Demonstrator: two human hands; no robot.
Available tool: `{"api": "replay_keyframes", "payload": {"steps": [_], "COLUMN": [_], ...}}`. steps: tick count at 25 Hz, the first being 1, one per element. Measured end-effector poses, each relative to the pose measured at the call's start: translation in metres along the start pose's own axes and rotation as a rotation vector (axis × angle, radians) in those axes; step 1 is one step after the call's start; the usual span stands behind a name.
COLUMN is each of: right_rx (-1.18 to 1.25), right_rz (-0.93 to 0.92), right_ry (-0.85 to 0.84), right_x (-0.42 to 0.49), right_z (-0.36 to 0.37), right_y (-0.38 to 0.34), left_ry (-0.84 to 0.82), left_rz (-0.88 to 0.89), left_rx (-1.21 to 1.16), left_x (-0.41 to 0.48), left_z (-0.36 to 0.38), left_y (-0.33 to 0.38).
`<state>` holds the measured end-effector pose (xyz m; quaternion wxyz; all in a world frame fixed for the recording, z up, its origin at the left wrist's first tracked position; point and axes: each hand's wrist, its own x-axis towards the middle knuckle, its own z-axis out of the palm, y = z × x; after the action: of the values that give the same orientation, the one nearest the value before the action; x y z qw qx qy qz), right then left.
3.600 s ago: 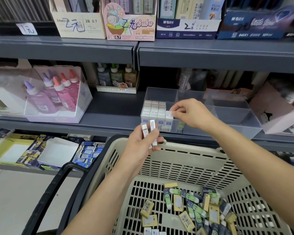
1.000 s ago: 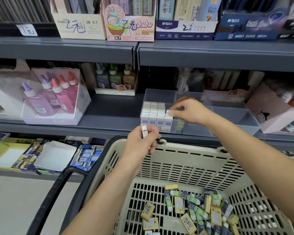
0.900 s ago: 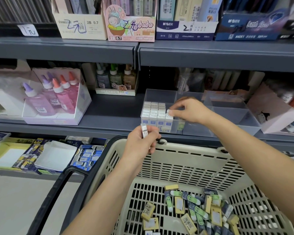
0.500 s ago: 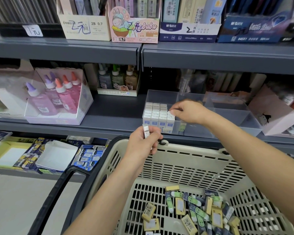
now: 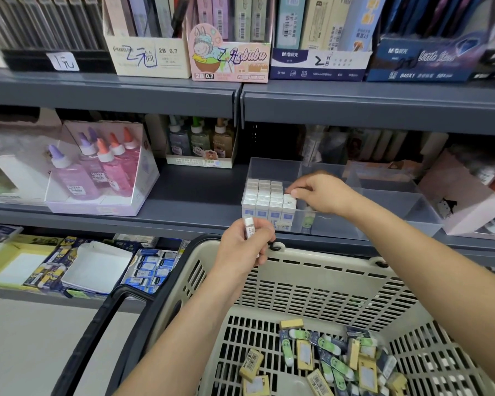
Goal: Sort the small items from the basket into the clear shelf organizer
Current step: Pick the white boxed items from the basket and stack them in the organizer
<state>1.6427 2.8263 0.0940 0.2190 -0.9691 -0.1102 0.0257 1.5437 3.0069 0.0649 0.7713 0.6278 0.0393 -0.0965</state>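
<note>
While left fingers (image 5: 265,233) pinch one eraser (image 5: 249,226), right fingers (image 5: 294,191) — touching shelved erasers (image 5: 265,196).

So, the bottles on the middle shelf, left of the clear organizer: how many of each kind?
Pink bottles with purple caps: 3
Pink bottles with orange-red caps: 3
Small bottles at the back: 3
Total: 9

Grey shelf (image 5: 195,192), clear organizer (image 5: 397,202) (right), glue box (image 5: 97,206)
</note>
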Motion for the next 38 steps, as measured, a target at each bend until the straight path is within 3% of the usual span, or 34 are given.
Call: {"api": "replay_keyframes", "payload": {"steps": [4, 10, 15, 18, 20, 25, 28, 32, 38], "right_rx": [0.102, 0.342, 0.506, 0.583, 0.628, 0.305, 0.167, 0.208, 0.139], "right_rz": [-0.055, -0.151, -0.069, -0.033, 0.013, 0.029, 0.037, 0.075, 0.090], "right_ry": [0.232, -0.017, 0.037, 0.056, 0.158, 0.427, 0.363, 0.231, 0.195], "right_x": [-0.022, -0.055, -0.056, -0.051, -0.041, -0.007, 0.000, 0.005, 0.005], "right_z": [0.000, 0.004, -0.005, -0.011, -0.018, -0.023, -0.012, 0.009, 0.015], "right_y": [-0.016, -0.045, -0.038, -0.029, -0.020, -0.006, -0.004, 0.001, 0.005], "left_ry": [-0.067, -0.100, -0.067, -0.015, 0.083, 0.155, 0.142, 0.119, 0.101], "left_rz": [-0.040, 0.060, 0.094, 0.115, 0.207, 0.432, 0.433, 0.451, 0.440], "left_rx": [-0.112, 0.085, -0.038, 0.016, 0.132, 0.576, 0.672, 0.677, 0.631], "left_x": [0.000, -0.001, 0.000, 0.001, 0.001, -0.002, -0.001, 0.001, 0.003], "left_z": [0.003, 0.004, 0.001, 0.003, 0.002, -0.005, -0.006, -0.008, -0.007], "left_y": [0.002, -0.006, -0.005, -0.006, -0.007, -0.009, -0.012, -0.014, -0.018]}}
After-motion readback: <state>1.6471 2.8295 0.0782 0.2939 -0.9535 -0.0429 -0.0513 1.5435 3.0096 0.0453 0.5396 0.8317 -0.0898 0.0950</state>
